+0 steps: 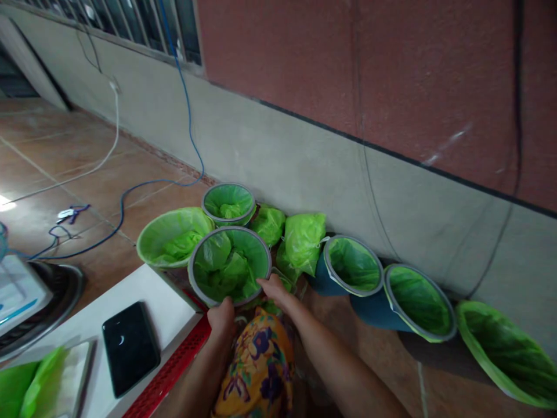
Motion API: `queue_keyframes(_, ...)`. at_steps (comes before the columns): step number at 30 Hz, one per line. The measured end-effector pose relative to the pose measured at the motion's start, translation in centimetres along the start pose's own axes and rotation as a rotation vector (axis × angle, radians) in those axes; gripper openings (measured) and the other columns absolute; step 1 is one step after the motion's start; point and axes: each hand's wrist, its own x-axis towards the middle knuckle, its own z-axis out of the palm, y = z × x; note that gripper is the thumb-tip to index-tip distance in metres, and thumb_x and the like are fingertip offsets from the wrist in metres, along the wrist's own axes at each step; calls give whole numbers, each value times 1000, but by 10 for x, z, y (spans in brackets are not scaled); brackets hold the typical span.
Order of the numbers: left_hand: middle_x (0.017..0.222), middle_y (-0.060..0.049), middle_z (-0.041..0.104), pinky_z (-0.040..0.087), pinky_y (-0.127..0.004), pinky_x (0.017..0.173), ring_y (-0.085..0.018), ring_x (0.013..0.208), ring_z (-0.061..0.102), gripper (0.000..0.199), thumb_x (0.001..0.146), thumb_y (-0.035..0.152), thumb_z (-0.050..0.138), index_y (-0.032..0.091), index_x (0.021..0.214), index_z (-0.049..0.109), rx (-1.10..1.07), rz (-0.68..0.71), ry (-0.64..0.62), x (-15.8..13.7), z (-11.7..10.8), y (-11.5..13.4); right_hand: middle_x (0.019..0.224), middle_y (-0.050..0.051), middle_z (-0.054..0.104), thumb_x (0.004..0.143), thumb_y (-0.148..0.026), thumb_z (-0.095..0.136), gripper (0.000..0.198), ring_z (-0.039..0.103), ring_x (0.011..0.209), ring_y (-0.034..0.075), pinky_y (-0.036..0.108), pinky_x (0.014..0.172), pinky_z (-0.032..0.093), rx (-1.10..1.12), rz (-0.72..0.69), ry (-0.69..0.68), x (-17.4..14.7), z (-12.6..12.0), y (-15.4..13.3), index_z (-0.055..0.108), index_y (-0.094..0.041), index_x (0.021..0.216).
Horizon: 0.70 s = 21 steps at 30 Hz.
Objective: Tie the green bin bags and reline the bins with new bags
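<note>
A round trash bin (192, 283) with a grey rim ring stands in front of me, lined with a green plastic bag (230, 273) that lies crumpled inside. My left hand (221, 316) is closed on the near edge of its rim. On the right side of the same rim, my right hand (277, 292) is closed too, its thumb reaching over the edge. Just behind stands another grey-rimmed bin (228, 186) with a green liner. To the left, a green bag is folded over the rim of a third bin (145, 255).
Along the wall at right are several lined bins, including a blue one (328, 276). Knotted green bags (304, 238) lie beside them. A black phone (130, 348) rests on a white surface (174, 290) at left. A blue cable (150, 182) crosses the tiled floor.
</note>
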Motion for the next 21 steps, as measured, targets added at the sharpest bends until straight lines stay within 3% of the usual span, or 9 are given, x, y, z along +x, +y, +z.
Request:
queue_keyframes(3, 88, -18, 73, 56, -29, 66, -28, 89, 70, 33, 76, 30, 59, 3, 92, 69, -68, 80, -74, -32, -4, 13, 58, 0, 61, 71, -22, 57, 11, 57, 56, 12, 18, 49, 40, 9, -126, 129, -18, -34, -11, 61, -15, 64)
queue_keyframes(8, 78, -11, 74, 56, -34, 74, -28, 85, 70, 44, 71, 46, 68, 8, 92, 72, -112, 417, -511, -82, -21, 39, 50, -2, 53, 65, -29, 55, 14, 52, 49, 12, 21, 45, 42, 213, -176, 306, -77, -99, -18, 55, -17, 58)
queue_keyframes(13, 93, -11, 75, 54, -35, 82, -28, 92, 68, 52, 72, 53, 69, 12, 104, 70, 145, 728, -913, -112, -44, 70, 56, -1, 58, 60, -39, 61, 24, 55, 50, 13, 23, 44, 47, 423, -145, 484, -163, -157, 26, 58, -17, 68)
queue_keyframes(15, 96, -11, 74, 53, -34, 81, -26, 91, 68, 54, 75, 55, 65, 13, 107, 67, 284, 823, -924, -116, -41, 78, 54, -2, 57, 61, -40, 62, 24, 54, 49, 13, 23, 44, 47, 402, -105, 545, -194, -173, 58, 59, -17, 69)
queue_keyframes(17, 98, -11, 73, 52, -33, 80, -26, 91, 68, 58, 78, 56, 61, 12, 115, 62, 420, 912, -814, -118, -24, 79, 57, 0, 61, 64, -41, 61, 24, 58, 51, 15, 24, 47, 49, 370, -49, 547, -213, -183, 93, 60, -17, 70)
queue_keyframes(19, 100, -12, 72, 50, -33, 79, -26, 92, 67, 61, 79, 53, 59, 11, 124, 55, 570, 978, -699, -120, 5, 72, 57, 2, 62, 67, -39, 58, 22, 60, 54, 17, 24, 47, 47, 292, 18, 590, -221, -186, 128, 62, -17, 71)
queue_keyframes(21, 104, -16, 70, 48, -34, 81, -28, 96, 66, 54, 79, 40, 60, 9, 123, 55, 774, 1051, -718, -123, 40, 58, 52, 3, 60, 70, -34, 57, 18, 61, 53, 18, 22, 45, 42, 189, 107, 637, -218, -183, 159, 61, -18, 65)
